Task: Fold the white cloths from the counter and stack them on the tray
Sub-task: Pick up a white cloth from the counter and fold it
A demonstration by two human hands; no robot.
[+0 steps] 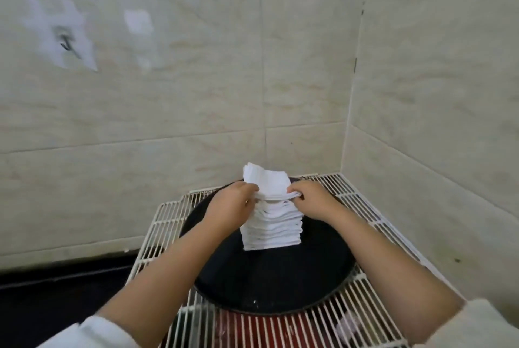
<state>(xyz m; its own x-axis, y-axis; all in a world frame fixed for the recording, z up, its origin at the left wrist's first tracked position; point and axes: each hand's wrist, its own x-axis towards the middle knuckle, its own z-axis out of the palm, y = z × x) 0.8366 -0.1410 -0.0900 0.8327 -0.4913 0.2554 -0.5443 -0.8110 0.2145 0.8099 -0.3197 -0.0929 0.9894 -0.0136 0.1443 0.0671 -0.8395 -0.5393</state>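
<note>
My fingers (pixel 252 189) on the left hand (pixel 233 201) are curled and pinch the left edge of the top cloth (pixel 271 183); the fingers of my right hand (pixel 311 198) are curled likewise and pinch its right edge. Both grips are closed on the fabric, with the thumbs hidden from my view. The top cloth is folded, white, and its far side is lifted and ruffled, tilting up away from my fingers.

Directly beneath my fingers stands the stack of folded white cloths (pixel 271 231), tall and slightly uneven, with the held cloth touching its top. I cannot count the layers.

Below the stack, and spreading out on either side of my fingers, is the round black tray (pixel 269 280); the stack sits on its far half. The tray rests on a white wire rack (pixel 362 308), through which something red shows on my near side, too blurred to identify.

Left of my fingers and lower lies a dark counter (pixel 56 288). Beyond my fingers, and to their right, beige tiled walls (pixel 168 80) meet in a corner. White sleeves (pixel 92 332) sit pushed up on both forearms
</note>
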